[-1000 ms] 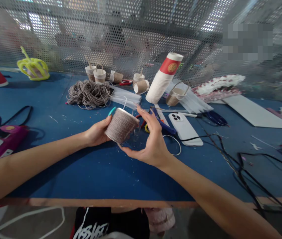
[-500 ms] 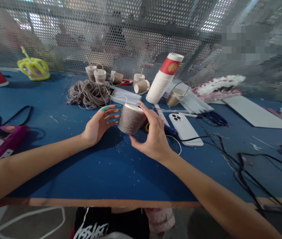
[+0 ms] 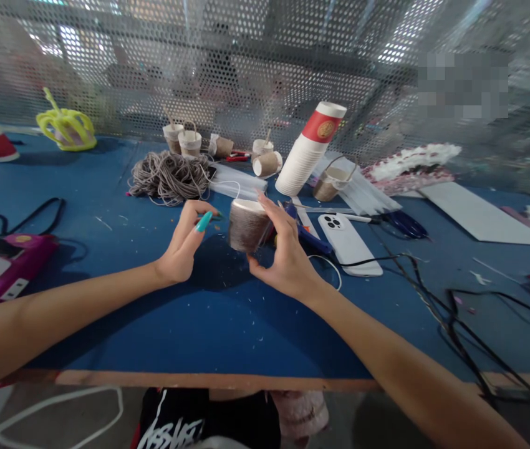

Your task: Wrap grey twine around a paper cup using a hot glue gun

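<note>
A paper cup (image 3: 246, 227), wrapped round with grey-brown cord and showing a white rim, is held just above the blue table. My right hand (image 3: 286, 252) grips it from the right, fingers at the rim and thumb under the base. To the cup's left, and apart from it, is my left hand (image 3: 183, 246). Its fingers are curled in, with the turquoise-nailed thumb against them; whether anything thin is pinched there cannot be made out. A loose bundle of grey cord (image 3: 169, 178) lies behind my left hand.
A leaning stack of white paper cups (image 3: 300, 159), several small wrapped cups (image 3: 190, 143) and a white phone (image 3: 349, 243) stand or lie behind. Blue-handled pliers (image 3: 314, 240) rest beside my right hand. A magenta glue gun (image 3: 31, 265) lies left; black cables (image 3: 433, 299) cross the right side.
My left hand has drawn back slightly from the cup, its spread fingers now curled against the thumb. The cup, still in my right hand, has tilted a little.
</note>
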`<state>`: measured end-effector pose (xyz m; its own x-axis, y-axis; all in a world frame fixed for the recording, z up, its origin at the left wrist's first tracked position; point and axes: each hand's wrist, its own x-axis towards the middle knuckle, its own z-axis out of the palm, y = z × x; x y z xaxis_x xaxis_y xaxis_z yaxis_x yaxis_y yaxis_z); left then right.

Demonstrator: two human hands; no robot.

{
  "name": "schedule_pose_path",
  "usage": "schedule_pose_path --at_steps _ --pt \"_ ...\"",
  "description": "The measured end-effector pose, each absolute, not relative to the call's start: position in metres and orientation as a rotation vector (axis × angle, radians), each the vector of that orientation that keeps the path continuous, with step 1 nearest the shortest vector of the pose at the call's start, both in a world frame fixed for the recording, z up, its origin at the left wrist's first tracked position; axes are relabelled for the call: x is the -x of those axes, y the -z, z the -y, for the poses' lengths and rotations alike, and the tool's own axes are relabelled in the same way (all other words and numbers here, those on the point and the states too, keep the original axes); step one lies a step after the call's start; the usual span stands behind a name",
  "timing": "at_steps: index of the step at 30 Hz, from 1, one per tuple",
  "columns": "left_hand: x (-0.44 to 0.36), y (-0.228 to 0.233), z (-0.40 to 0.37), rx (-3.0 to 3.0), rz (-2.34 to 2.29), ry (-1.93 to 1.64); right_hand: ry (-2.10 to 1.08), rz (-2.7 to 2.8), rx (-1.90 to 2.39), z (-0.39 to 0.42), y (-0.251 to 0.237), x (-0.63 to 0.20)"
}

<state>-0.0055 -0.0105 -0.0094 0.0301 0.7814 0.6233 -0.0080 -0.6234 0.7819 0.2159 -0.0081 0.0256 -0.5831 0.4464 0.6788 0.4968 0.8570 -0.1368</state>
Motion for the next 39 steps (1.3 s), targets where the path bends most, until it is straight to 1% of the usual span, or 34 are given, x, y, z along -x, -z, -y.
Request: schedule_pose_path --at_steps 2,6,9,12,18,25,30,35,37,39 --pt "0.001 0.009 0.008 -1.512 -0.876 -1.631 0.057 2.285 0.667 0.011 -0.027 -0.214" --pt "-0.004 0.0 0.008 -1.286 -0.77 -1.277 -0.071 2.341 0.66 0.018 -0.029 -0.211" --pt "-0.003 -0.005 0.008 -1.233 -0.792 -1.142 -0.18 2.351 0.651 0.023 -0.028 -0.209" --pt "-0.002 -0.006 0.007 -1.203 -0.833 -1.224 -0.225 2.254 0.676 0.023 -0.024 -0.208" --pt "-0.005 -0.005 0.005 -1.162 -0.831 -1.442 -0.422 2.133 0.72 0.023 -0.019 -0.208" --pt "-0.006 -0.006 0.005 -1.145 -0.809 -1.467 -0.218 1.972 0.77 0.027 -0.026 -0.21" --pt "-0.007 -0.009 0.007 -1.13 -0.816 -1.451 -0.287 2.034 0.724 0.029 -0.029 -0.21" --pt "-0.006 -0.006 0.004 -1.02 -0.847 -1.46 -0.223 1.957 0.734 0.032 -0.039 -0.217" --pt "-0.005 -0.005 0.001 -0.931 -0.831 -1.44 -0.174 1.929 0.766 0.022 -0.047 -0.228" --pt "-0.004 -0.005 -0.003 -0.847 -0.799 -1.384 -0.157 1.935 0.934 0.003 -0.056 -0.244"
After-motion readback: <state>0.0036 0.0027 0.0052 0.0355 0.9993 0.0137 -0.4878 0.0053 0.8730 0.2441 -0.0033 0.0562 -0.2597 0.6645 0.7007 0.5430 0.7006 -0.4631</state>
